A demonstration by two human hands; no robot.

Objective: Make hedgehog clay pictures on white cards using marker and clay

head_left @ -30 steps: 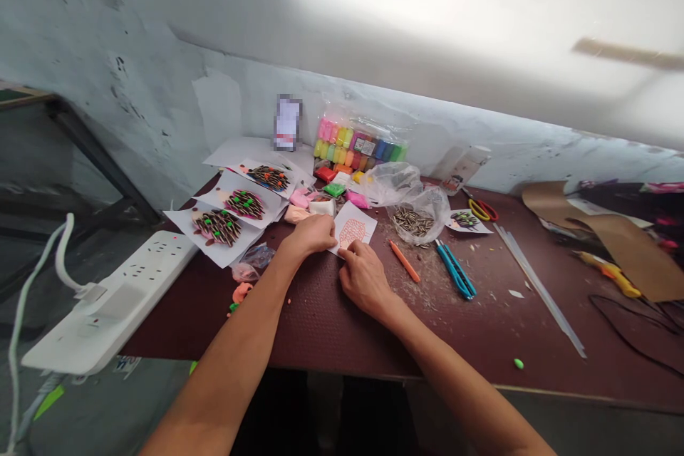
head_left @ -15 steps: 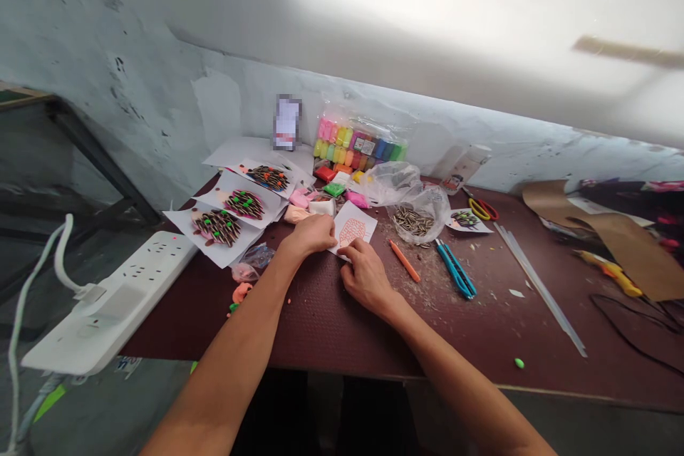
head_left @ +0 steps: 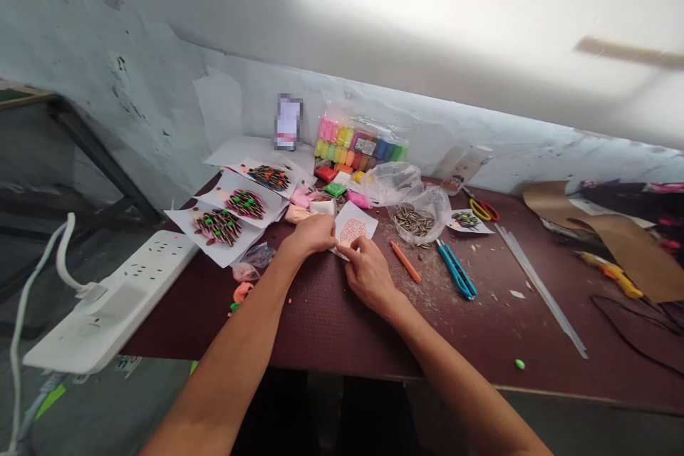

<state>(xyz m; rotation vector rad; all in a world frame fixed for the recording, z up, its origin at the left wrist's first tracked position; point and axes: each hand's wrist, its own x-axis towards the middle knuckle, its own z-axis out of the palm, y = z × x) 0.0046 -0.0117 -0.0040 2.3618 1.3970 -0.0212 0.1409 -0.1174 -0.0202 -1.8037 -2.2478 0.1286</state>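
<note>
The patterned card point(head_left: 363, 219) is laid on the worktop point(head_left: 316, 320), its near edge met by the left hand point(head_left: 316, 232) and right hand point(head_left: 370, 272), seemingly for steadiness; whether either is pinched shut cannot be told.

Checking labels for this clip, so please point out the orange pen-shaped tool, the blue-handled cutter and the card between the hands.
Orange pen-shaped tool point(head_left: 406, 261): head view, middle of its shaft.
Blue-handled cutter point(head_left: 456, 270): head view, middle of its body.
Card point(head_left: 360, 218): head view, upper part, on the printed sheet.
</note>
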